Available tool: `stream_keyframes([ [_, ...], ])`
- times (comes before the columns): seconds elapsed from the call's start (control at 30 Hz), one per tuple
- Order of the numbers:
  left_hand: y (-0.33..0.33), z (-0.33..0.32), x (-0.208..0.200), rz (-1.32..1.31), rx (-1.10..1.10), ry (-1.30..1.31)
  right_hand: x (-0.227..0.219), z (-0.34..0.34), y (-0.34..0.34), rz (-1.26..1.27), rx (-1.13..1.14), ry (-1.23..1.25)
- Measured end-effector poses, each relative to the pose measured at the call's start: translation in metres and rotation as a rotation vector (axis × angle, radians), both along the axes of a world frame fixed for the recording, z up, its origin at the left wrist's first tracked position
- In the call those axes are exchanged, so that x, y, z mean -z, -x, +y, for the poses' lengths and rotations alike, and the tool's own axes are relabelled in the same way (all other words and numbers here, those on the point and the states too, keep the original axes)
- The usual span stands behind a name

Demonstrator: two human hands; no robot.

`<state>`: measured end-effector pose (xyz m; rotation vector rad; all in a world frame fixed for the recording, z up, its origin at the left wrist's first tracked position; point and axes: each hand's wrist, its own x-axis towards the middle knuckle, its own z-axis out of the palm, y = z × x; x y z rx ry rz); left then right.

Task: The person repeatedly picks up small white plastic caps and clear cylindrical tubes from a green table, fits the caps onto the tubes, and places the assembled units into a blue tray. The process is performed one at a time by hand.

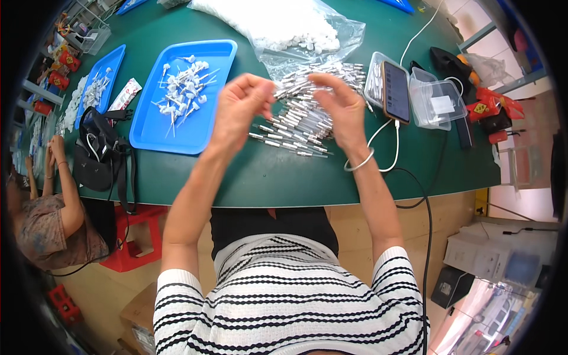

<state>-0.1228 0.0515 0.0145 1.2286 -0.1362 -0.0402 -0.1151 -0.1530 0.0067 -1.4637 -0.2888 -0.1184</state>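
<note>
Item: thin clear tube [283, 89], centre frame above the tube pile [302, 118]; my left hand [239, 109] and right hand [343, 109] pinch its ends; I'd keep it level, fingertips only; blue tray [163, 133] sits left.

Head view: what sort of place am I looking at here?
Likely a small assembly workshop. A green table holds a pile of silvery tubes, a blue tray of white parts, and a bag of white caps.
</note>
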Motion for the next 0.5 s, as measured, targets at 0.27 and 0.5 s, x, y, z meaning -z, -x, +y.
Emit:
stream_keyframes([
  [0.27,-0.007,0.119,-0.004,-0.338,-0.543,-1.398,-0.009,-0.030,0.054,-0.489,-0.076,0.848],
  [0.5,0.041,0.031,-0.002,-0.746,-0.317,-1.160,0.006,-0.019,0.069,-0.474,-0.090,1.034],
])
